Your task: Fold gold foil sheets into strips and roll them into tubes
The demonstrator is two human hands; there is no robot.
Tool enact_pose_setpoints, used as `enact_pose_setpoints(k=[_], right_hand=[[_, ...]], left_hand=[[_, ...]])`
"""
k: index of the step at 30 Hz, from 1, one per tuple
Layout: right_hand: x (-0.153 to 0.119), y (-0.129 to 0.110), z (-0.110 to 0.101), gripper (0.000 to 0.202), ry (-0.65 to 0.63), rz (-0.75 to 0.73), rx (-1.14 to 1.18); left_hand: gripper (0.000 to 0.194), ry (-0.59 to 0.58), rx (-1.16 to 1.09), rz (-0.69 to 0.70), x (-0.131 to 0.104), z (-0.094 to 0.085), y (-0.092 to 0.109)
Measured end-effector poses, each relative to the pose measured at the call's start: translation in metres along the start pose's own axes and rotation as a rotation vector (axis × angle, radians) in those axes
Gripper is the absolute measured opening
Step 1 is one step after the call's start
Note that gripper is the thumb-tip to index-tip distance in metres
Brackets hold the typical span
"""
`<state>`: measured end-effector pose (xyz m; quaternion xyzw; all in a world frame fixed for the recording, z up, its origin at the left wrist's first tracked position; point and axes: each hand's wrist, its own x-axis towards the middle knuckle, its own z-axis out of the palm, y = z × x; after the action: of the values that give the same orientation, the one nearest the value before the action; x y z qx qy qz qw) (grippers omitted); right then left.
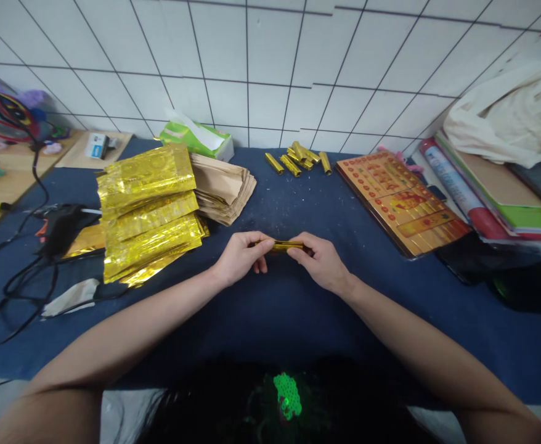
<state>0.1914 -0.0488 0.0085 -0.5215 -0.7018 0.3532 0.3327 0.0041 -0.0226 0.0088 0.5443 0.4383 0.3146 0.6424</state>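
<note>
Pinching the gold roll [280, 246] between thumbs [265, 245] and fingers [251, 236] | one end in your left hand [245, 256], other in your right hand [321, 260] | your forearms [159, 324] angled inward

The gold roll [286, 246] and gold sheets [153, 209] look like glossy foil, the brown stack [227, 188] matt paper.

left grip [243, 256]: pinched | right grip [321, 262]: pinched | forearms [136, 333]: bare, angled inward
</note>
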Motion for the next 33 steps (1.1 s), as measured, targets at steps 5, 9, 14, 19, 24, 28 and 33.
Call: enact_pose_setpoints(k=[5, 9, 14, 19, 24, 28, 33], right_hand=[[-0.002, 0.0, 0.002, 0.031, -0.072, 0.062, -0.027], [-0.001, 0.001, 0.001, 0.034, -0.091, 0.091, -0.031], [-0.002, 0.0, 0.002, 0.028, -0.078, 0.131, 0.042], [-0.001, 0.001, 0.001, 0.022, -0.106, 0.135, 0.051], [0.003, 0.006, -0.007, 0.023, -0.251, 0.179, 0.156], [0.005, 0.01, -0.01, 0.026, -0.335, 0.223, 0.297], [0.005, 0.01, -0.008, 0.026, -0.339, 0.249, 0.347]], left_hand=[[0.027, -0.032, 0.029, 0.012, 0.001, 0.0, -0.003], [0.024, -0.06, 0.017, -0.004, 0.0, 0.0, -0.001], [0.018, -0.09, 0.017, -0.044, -0.001, 0.002, 0.001], [0.022, -0.154, 0.042, -0.05, -0.001, 0.0, 0.002], [0.025, -0.398, 0.07, -0.178, 0.0, -0.011, 0.01], [0.025, -0.521, 0.03, -0.283, 0.0, -0.015, 0.013], [0.016, -0.452, 0.096, -0.266, -0.001, -0.012, 0.011]])
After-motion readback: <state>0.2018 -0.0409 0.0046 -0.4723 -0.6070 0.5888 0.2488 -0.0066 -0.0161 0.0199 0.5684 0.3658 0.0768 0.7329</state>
